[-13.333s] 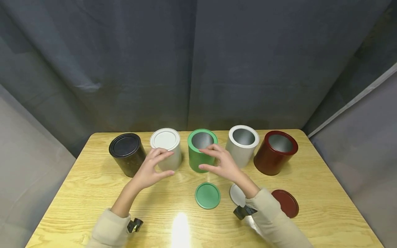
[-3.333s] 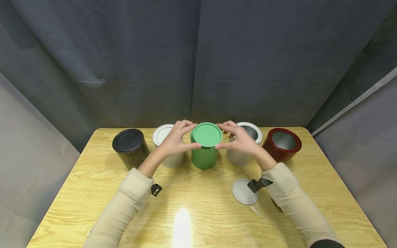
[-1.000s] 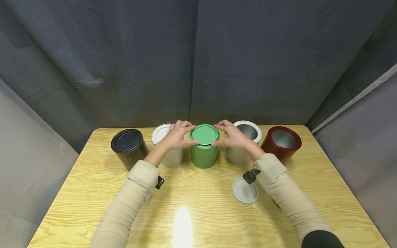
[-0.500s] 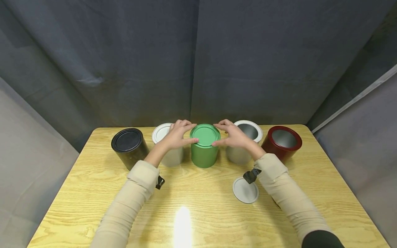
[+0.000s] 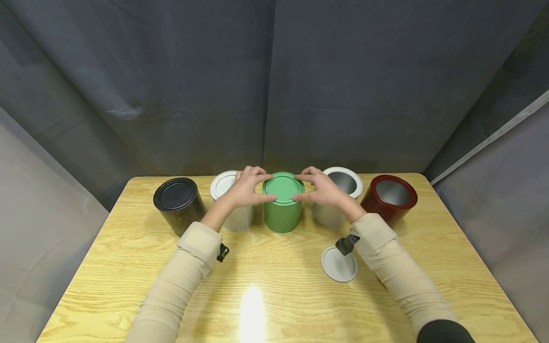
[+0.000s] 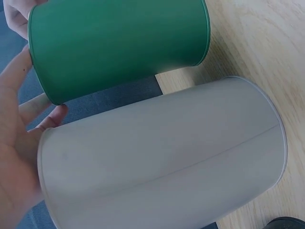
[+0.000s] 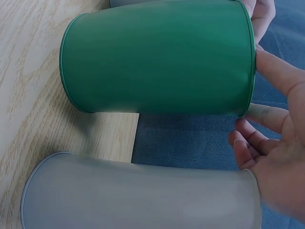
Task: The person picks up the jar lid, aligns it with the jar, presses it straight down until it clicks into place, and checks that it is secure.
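On the table (image 5: 283,267), green can (image 5: 281,216), long axis vertical, lid (image 5: 283,187) upward, both hands' fingers (image 5: 259,178) spread against it

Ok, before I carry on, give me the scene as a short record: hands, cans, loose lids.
Left hand: thumb and fingers at the left edge of the green lid
Right hand: thumb and fingers at its right edge
Green can: upright, lid on top; full seating cannot be told
Left of it: black can, closed white can; both lidded
Right of it: open white can, dark red can; both open
Loose: pale lid, flat on the table
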### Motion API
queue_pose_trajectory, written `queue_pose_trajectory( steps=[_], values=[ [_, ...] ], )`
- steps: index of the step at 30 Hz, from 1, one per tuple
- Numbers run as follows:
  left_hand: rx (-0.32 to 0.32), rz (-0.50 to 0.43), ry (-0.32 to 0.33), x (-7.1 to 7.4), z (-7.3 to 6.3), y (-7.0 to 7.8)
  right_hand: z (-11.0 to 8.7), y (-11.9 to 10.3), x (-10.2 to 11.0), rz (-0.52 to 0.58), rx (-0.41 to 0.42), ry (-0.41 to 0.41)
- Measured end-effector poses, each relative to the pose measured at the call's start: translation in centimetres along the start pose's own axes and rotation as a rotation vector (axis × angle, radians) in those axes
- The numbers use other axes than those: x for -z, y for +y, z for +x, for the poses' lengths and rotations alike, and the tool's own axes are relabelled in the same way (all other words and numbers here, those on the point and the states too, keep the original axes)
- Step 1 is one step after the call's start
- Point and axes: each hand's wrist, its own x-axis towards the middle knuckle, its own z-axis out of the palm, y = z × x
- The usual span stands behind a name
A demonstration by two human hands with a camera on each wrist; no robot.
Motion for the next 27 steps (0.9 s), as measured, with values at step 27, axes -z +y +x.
queue_pose_trajectory(
  steps=[27],
  values=[
    [-0.020, 0.060, -0.069, 0.54, 0.57, 0.64, 0.49, -0.97, 0.38, -0.032, -0.018, -0.086]
  ],
)
